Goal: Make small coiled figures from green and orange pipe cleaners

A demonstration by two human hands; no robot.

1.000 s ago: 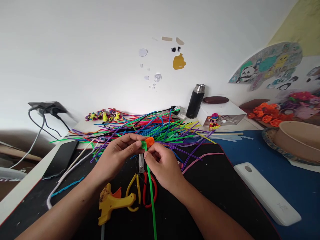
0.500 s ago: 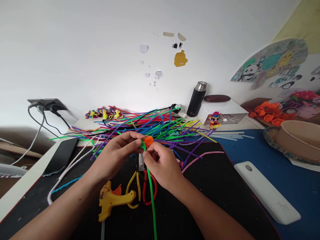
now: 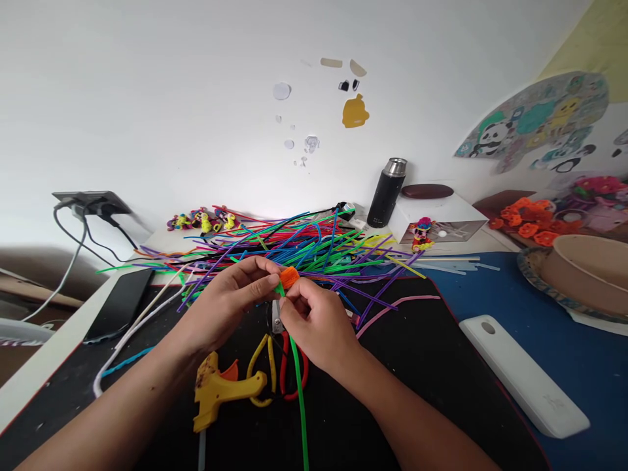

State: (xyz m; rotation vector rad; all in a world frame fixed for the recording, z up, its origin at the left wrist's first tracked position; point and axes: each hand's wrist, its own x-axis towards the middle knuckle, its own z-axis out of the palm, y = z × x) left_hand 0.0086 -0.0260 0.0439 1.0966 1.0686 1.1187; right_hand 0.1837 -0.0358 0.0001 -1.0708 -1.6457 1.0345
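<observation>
- We have both hands raised over the middle of the black mat [image 3: 402, 386], working close together at one small spot.
- Our left hand [image 3: 228, 297] is nearly closed, thumb against forefinger, with the upper end of the green strip [image 3: 300, 405] pinched at the tips; its other fingers curl behind, partly hidden.
- Our right hand [image 3: 321, 320] is also nearly closed, thumb and forefinger pinching the same strip just on the near side of that spot.
- The orange piece [image 3: 290, 277] sits between the two sets of fingertips, against the strip's upper end. Whether the two are fastened together, we cannot tell.
- From our right hand the strip hangs loose toward the near edge, passing in front of the scissors [image 3: 277, 317].
- We judge the step in hand to be bending or winding the strip at the orange piece, since both pinches meet there.
- The next move, as we judge it, calls for a firm left pinch to anchor the join, while the right guides the strip under light tension, its long tail clear of the scissors.
- The glue gun [image 3: 210, 389] lies untouched at near left, and the pile [image 3: 318, 245] of coloured strips spreads along the far side.
</observation>
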